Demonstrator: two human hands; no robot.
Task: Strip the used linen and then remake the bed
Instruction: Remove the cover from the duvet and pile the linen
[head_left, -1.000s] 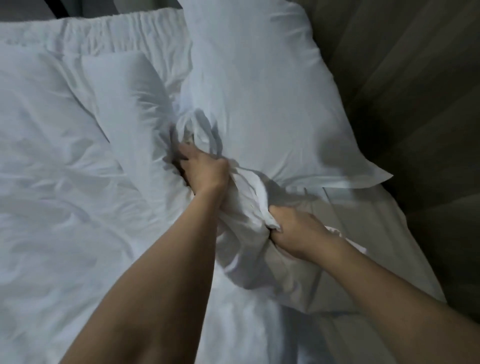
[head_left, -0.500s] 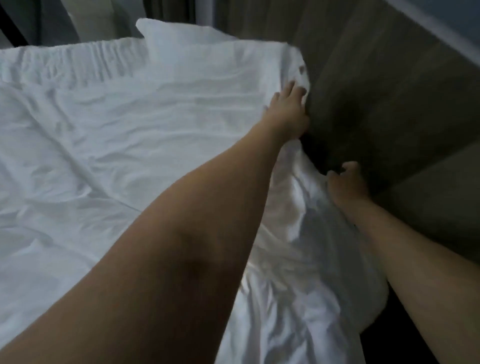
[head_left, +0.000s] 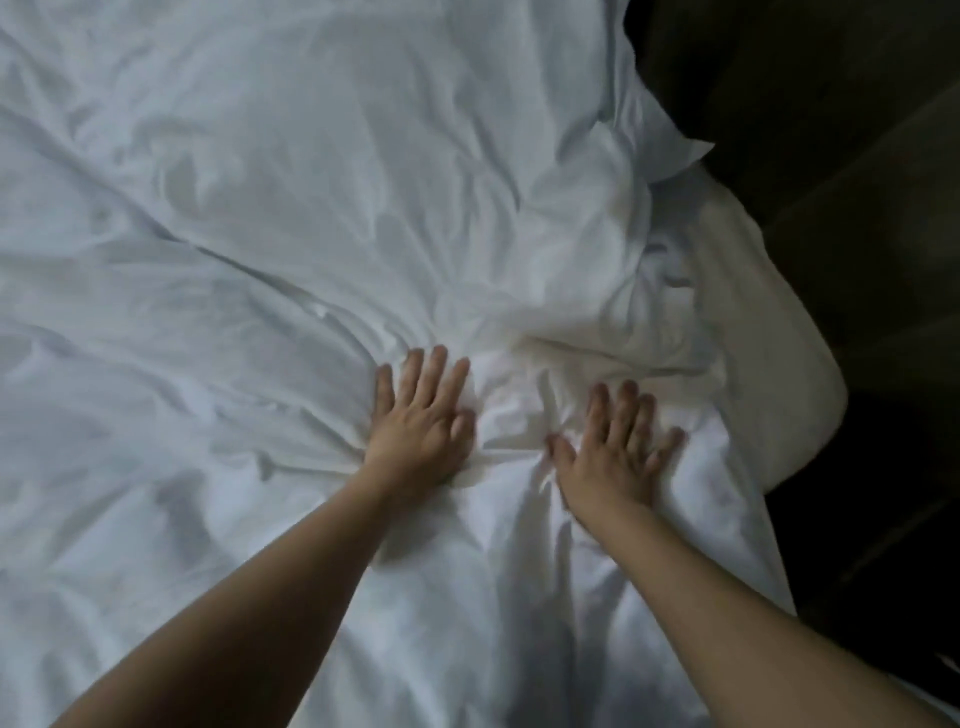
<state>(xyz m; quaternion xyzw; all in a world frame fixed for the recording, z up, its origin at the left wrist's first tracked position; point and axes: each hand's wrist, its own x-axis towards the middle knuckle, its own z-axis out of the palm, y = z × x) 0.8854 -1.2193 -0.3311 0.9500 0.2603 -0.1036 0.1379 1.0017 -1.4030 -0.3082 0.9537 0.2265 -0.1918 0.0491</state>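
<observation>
Both hands are now lying flat on the white sheet (head_left: 260, 260), which is a change from half a second ago, when they were reaching to the far edge by the wooden wall and the right one was gripping cloth there. The left hand (head_left: 421, 426) is pressing down with its fingers straight and spread wide, holding nothing. The right hand (head_left: 613, 452) is doing the same just beside it, also wide and holding nothing. The sheet is covering the whole bed, still wrinkled, with folds running toward the two palms. At the right edge a pillow (head_left: 769, 332) is lying partly under the cloth. I judge that the pulling is finished here and the person is now smoothing the linen, so the remaking is going on.
</observation>
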